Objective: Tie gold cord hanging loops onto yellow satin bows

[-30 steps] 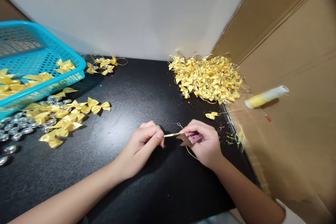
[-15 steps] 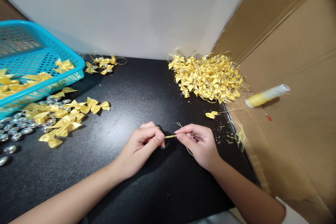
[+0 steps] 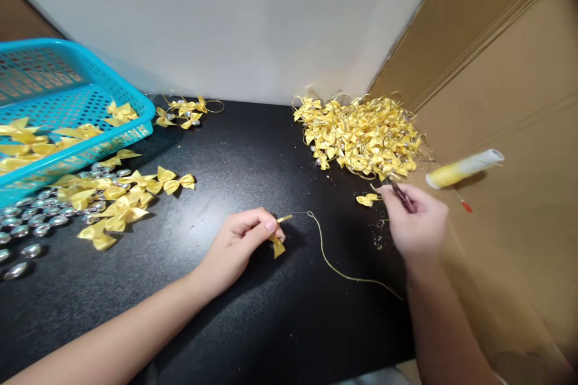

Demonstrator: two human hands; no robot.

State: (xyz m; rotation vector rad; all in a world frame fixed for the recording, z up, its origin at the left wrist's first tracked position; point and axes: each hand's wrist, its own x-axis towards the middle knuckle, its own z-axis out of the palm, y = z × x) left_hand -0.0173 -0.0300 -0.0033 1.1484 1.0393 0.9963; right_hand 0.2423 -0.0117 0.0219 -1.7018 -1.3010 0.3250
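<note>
My left hand is closed in a pinch above the black table. From its fingertips hang the yellow loops of a ribbon bow, and a short stub of gold cord sticks out at the top. A fine thread or needle runs from these fingers to a looped pale yellow cord, which trails over the table to the right. Dark snips are gripped in my right hand, tips pointing up and left, close to a single yellow bow. A short cord piece shows by the right fingertips; whether they pinch it I cannot tell.
A large pile of corded yellow bows lies at the back right. To the left stand a turquoise basket holding bows, loose bows and silver beads. A yellow-and-white thread spool lies on the cardboard, near a red-tipped item.
My right hand has let go at the left fingertips and moved right and up, with the snips now showing. The cord lies stretched over the table. My left hand has turned slightly, exposing the bow.
</note>
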